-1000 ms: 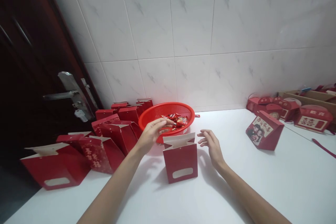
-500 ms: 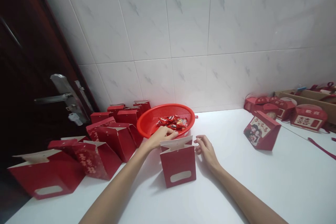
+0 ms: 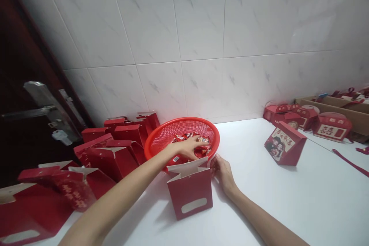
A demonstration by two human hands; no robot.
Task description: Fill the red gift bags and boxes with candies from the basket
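Note:
A red plastic mesh basket (image 3: 155, 144) holds several small candies in red wrappers (image 3: 186, 136). My left hand (image 3: 191, 148) reaches over its near rim, fingers spread on the candies; nothing is seen gripped. My right hand (image 3: 224, 173) is at the basket's near right rim with fingers curled against it, the fingertips partly hidden behind a paper box. That red paper box (image 3: 191, 194), open at the top and with a pale oval window, stands upright between my forearms in front of the basket.
Several red paper boxes (image 3: 100, 161) crowd the table's left side by a dark door (image 3: 17, 65) with a metal handle. At right stands a closed printed box (image 3: 286, 144). Beyond it are handled red boxes (image 3: 331, 127), a cardboard carton (image 3: 357, 117) and a ribbon (image 3: 350, 161).
My left hand has moved from the basket's near rim onto the candies, its fingers spreading. My right hand has come to the rim. The basket looks nearer and tilted toward me; the view has shifted.

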